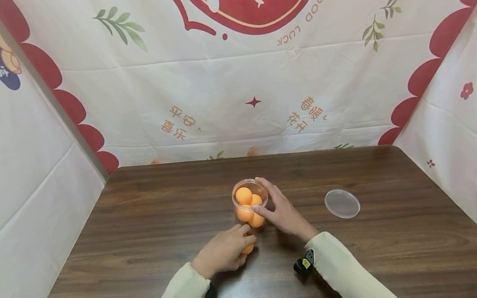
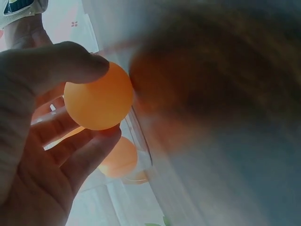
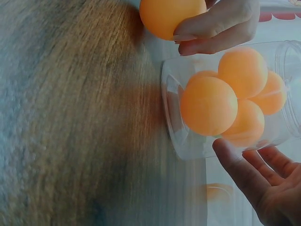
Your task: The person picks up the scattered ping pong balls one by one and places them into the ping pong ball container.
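An orange table tennis ball point(image 1: 248, 249) is pinched between the thumb and fingers of my left hand point(image 1: 222, 251), low over the table in front of the jar. In the left wrist view the thumb lies over the top of this ball point(image 2: 99, 101). My right hand point(image 1: 286, 215) holds the clear plastic jar point(image 1: 263, 190) from its right side, thumb toward the front and fingers around the back. Through the jar's wall point(image 3: 171, 141) several orange balls point(image 3: 209, 106) show, piled inside. The jar stands upright on the table with its mouth uncovered.
A clear round lid point(image 1: 342, 204) lies flat on the brown wooden table point(image 1: 162, 198), right of the jar. Printed white cloth point(image 1: 224, 84) hangs behind the table and along both sides. A black device point(image 1: 304, 264) with a yellow mark sits at the right wrist.
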